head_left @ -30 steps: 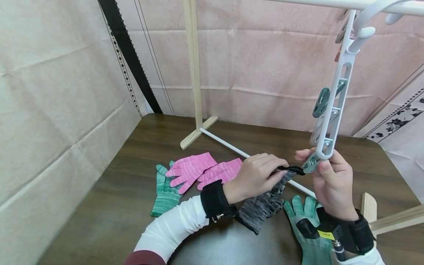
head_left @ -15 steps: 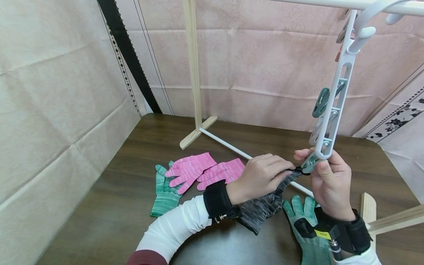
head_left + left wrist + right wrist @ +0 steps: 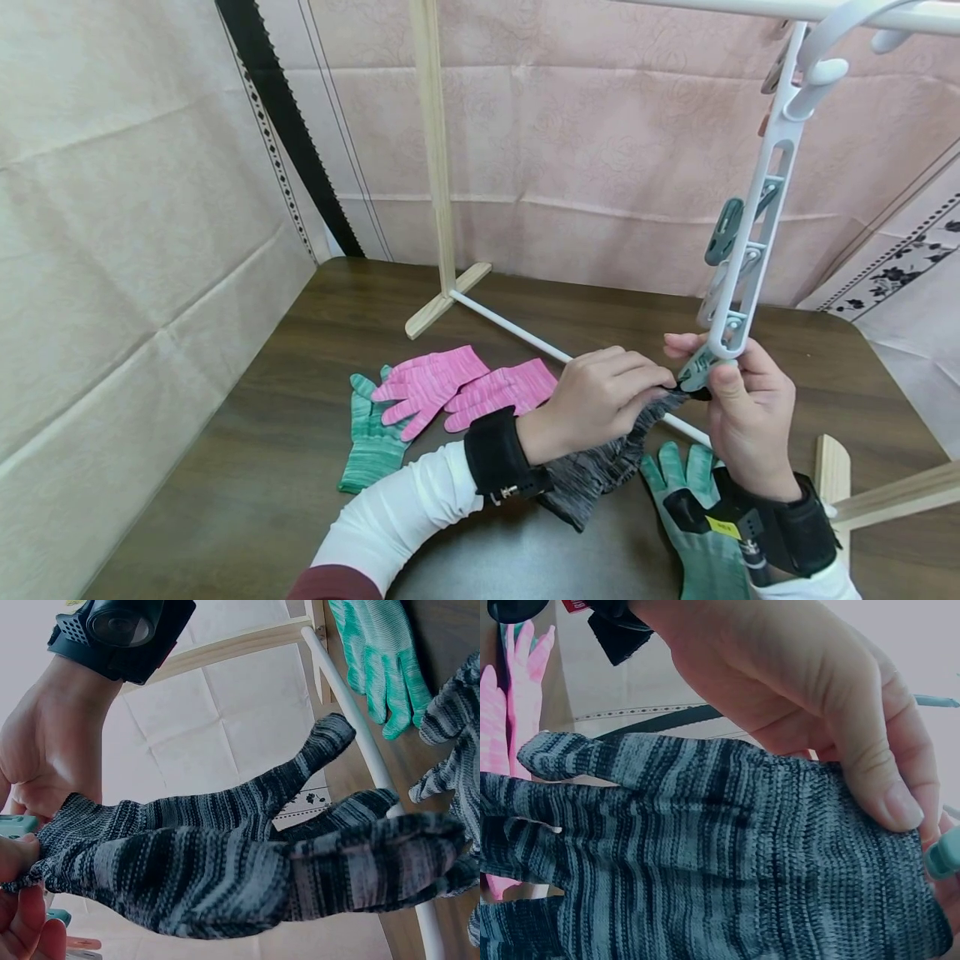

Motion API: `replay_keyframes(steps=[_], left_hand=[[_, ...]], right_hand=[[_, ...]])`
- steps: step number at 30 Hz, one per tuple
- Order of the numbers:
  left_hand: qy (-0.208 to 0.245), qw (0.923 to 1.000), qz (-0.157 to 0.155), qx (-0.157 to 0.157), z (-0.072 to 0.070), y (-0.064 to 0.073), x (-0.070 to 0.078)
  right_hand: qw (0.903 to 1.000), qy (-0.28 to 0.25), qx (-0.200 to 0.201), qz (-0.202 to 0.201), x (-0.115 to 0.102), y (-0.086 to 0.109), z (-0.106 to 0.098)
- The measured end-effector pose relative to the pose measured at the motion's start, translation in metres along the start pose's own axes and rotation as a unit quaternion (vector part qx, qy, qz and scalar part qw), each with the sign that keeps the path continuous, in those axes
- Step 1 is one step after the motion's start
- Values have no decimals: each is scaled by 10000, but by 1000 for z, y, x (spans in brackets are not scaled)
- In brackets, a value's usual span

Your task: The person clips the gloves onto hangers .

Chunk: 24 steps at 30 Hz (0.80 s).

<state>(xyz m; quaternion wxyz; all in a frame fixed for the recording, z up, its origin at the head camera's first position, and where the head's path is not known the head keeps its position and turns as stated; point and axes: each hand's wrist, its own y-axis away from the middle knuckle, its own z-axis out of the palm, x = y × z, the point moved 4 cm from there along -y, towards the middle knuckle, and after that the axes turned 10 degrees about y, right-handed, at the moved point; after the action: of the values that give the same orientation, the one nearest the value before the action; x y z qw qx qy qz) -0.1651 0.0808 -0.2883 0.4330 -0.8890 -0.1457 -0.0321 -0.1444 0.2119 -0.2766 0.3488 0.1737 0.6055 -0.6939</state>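
Observation:
My left hand point(image 3: 600, 404) pinches the cuff of a black-and-grey striped knit glove point(image 3: 187, 881), thumb on one face of it in the right wrist view. The glove's fingers hang away from the cuff. My right hand point(image 3: 753, 417) grips a green clothespin point(image 3: 699, 369) at the lower end of a white clip hanger point(image 3: 759, 225), thumb in front. The clothespin's tip meets the dark cuff edge. Another striped glove point(image 3: 459, 742) lies on the table. In the head view, my left hand hides part of the held glove.
Two pink gloves point(image 3: 435, 379) and a green glove point(image 3: 372, 442) lie to the left on the brown table point(image 3: 247, 467). Another green glove point(image 3: 697, 517) lies under my right wrist. A wooden stand point(image 3: 433, 150) with a white lower bar point(image 3: 510, 325) crosses behind; the hanger hooks on its upper rail point(image 3: 720, 8).
My left hand has moved right and brought the glove's cuff up to the clothespin's tip. The clothespin and the hanger's lower end have shifted slightly left with my right hand.

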Motion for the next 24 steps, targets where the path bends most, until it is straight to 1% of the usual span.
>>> replay_keyframes(steps=[7, 12, 18, 24], left_hand=[[-42, 9999, 44, 113, 1, -3, 2], [-19, 9999, -3, 151, 1, -5, 2], [10, 9996, -42, 280, 2, -5, 2], [101, 9990, -109, 415, 3, -4, 2]], right_hand=[[9998, 198, 10, -41, 0, 1, 0], [9996, 261, 65, -104, 0, 1, 0], [9992, 316, 143, -216, 0, 1, 1], [9988, 396, 199, -222, 0, 1, 1]])
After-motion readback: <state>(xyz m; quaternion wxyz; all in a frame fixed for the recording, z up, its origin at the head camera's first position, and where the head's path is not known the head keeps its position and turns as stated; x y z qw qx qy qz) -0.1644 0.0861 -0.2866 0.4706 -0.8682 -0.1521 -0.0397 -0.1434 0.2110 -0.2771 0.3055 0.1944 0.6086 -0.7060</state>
